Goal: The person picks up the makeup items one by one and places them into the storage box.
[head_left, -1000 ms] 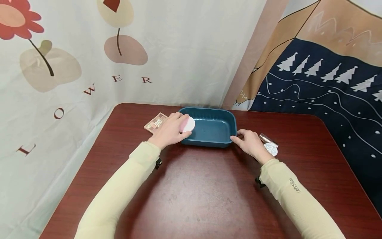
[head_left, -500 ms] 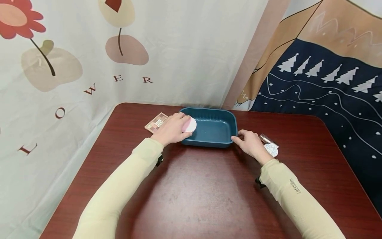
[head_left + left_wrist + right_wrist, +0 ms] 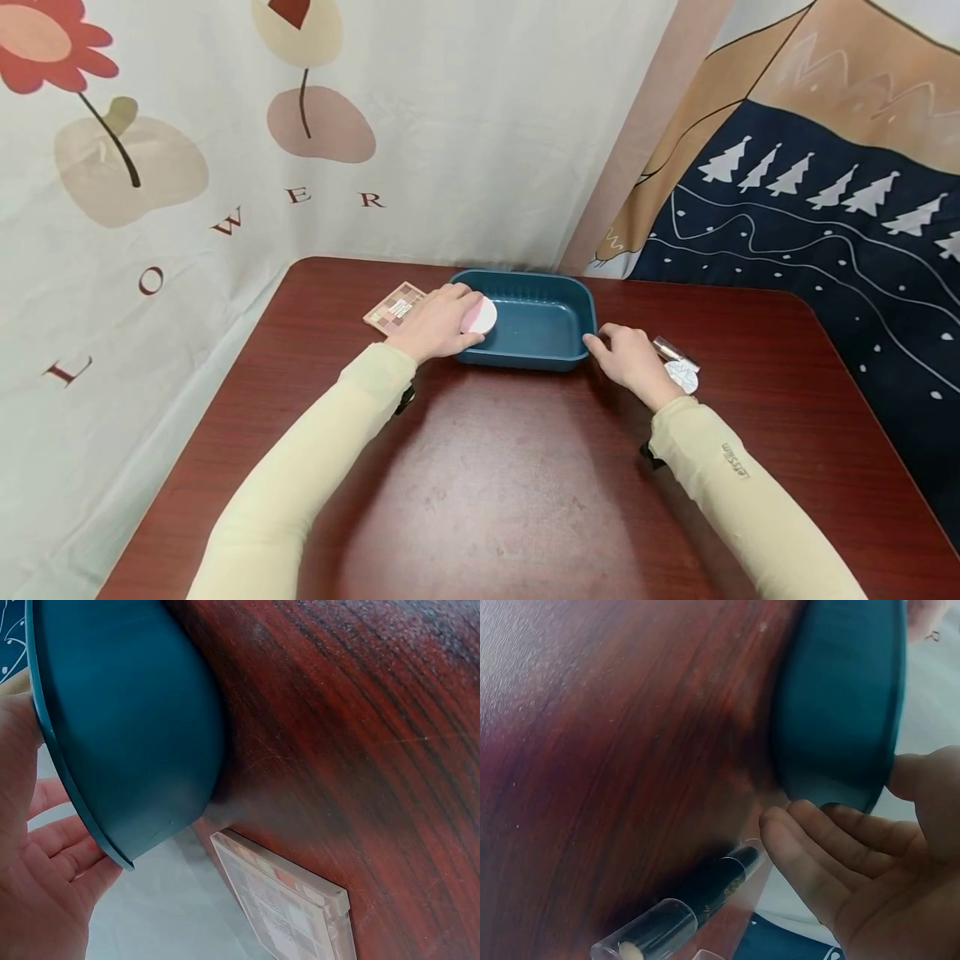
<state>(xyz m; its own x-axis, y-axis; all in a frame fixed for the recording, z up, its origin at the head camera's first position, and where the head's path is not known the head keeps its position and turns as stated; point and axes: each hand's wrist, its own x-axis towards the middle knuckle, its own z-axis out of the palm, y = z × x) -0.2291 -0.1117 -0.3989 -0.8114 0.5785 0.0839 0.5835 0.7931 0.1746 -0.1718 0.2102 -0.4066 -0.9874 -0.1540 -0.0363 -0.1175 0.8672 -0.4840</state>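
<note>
In the head view my left hand (image 3: 435, 323) grips a flat round pink-and-white disc (image 3: 481, 316), which looks like a makeup compact, over the left end of a dark blue plastic basin (image 3: 532, 363). In the left wrist view the basin wall (image 3: 135, 727) hides the disc and part of the hand (image 3: 45, 892). My right hand (image 3: 628, 357) is at the basin's right end. Its thumb touches the rim, and its fingers (image 3: 832, 840) lie loosely extended along the outside of the wall, holding nothing.
An eyeshadow palette (image 3: 394, 308) lies left of the basin, partly behind my left hand. Right of my right hand are a clear-ended lipstick-like tube (image 3: 675, 353) and a round white patterned disc (image 3: 681, 377). Printed curtains (image 3: 465, 150) hang behind the red-brown table (image 3: 487, 467).
My left hand and the disc have shifted slightly to the right over the basin. The right hand stays at the basin's right end, nearly still.
</note>
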